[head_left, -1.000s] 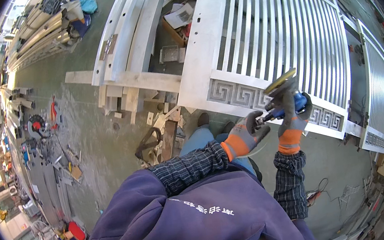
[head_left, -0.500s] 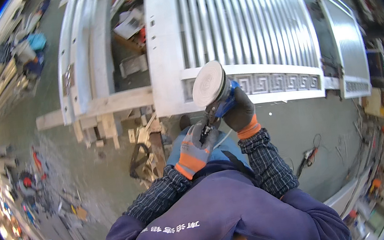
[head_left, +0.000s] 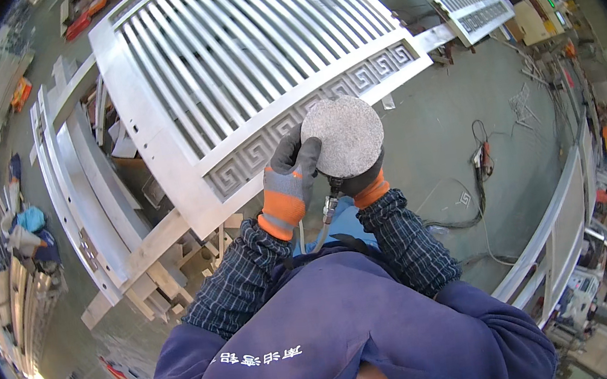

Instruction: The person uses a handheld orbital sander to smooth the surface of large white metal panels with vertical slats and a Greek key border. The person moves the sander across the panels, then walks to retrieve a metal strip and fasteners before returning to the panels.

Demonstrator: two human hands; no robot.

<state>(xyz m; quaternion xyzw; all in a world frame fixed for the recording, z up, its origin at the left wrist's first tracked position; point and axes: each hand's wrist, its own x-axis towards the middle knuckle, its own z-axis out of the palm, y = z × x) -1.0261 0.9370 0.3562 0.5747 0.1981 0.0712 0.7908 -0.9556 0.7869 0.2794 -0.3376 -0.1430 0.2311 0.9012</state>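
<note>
Two gloved hands meet at a round grey disc (head_left: 344,137), its flat face up: the left hand (head_left: 287,180) pinches its left rim, while the right hand (head_left: 365,182) sits behind it, too hidden to tell its grip. The slatted gate (head_left: 163,155) lies just beyond, nearer the left, its patterned band (head_left: 264,147) slanting up rightward; floor (head_left: 445,111) borders the near edge's right end.

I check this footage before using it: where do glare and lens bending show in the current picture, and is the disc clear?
Head view: strong glare at the far-left rim, sheen on the slatted panel; head view: pale rails at left look bowed; head view: round disc clear, speckled grain visible.
</note>
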